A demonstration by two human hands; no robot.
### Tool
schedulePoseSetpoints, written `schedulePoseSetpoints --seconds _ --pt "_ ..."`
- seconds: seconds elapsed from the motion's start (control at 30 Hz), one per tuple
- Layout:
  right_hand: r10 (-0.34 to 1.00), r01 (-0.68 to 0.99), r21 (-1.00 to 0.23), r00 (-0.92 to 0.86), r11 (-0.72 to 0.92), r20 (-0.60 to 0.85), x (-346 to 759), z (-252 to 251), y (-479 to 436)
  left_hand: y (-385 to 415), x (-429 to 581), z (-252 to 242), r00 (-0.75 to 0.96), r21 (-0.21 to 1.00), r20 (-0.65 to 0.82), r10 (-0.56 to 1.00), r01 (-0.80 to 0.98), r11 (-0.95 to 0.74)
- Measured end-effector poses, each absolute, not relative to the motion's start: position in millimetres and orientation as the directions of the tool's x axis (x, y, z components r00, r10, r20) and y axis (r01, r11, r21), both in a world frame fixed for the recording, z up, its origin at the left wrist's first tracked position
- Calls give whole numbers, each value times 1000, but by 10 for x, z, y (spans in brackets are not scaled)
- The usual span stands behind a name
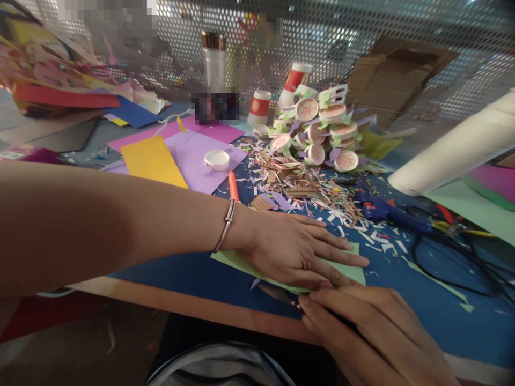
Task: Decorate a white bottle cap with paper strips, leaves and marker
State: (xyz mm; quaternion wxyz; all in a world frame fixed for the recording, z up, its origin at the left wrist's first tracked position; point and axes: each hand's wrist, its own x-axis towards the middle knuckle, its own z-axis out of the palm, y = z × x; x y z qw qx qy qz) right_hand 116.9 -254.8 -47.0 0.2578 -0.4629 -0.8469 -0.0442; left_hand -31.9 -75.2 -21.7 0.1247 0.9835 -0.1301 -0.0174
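My left hand (300,247) lies flat, fingers stretched out, pressing a light green paper sheet (354,271) onto the blue mat (402,300). A silver bangle sits on that wrist. My right hand (374,332) is at the near edge, fingers curled round a dark blade-like tool (277,293) whose tip pokes out to the left, under the green sheet's near edge. What sort of tool it is I cannot make out.
Paper scraps (306,187) litter the mat's middle. Behind them stands a pile of small round paper-trimmed cups (322,134). A blue glue gun (386,212) with black cable lies right, beside a white roll (454,145). Yellow (151,161) and purple sheets (193,155), a white lid (216,159) lie left.
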Motion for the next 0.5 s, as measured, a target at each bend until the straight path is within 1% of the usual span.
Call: schedulePoseSetpoints --seconds 0.13,0.27,0.37,0.4,0.43,0.5 --pt "747 793 -138 -478 593 462 1146 -433 -2503 -752 -315 -208 964 247 4 -264 -257 -934" --pt "708 780 -59 -531 624 466 1086 -430 -2443 -761 -314 -193 967 265 -22 -254 -239 -934" --pt "664 779 -35 -510 626 547 989 -505 -2389 -771 -321 -181 969 288 -50 -242 -218 -933" --pt "628 785 -35 -467 619 622 952 -532 -2374 -773 -325 -176 970 295 -51 -239 -214 -931" --pt "615 789 -43 -442 613 653 916 -552 -2362 -776 -329 -170 970 301 -48 -238 -214 -929" --pt "618 792 -53 -430 608 658 861 -553 -2350 -778 -336 -156 970 310 -26 -240 -221 -925"
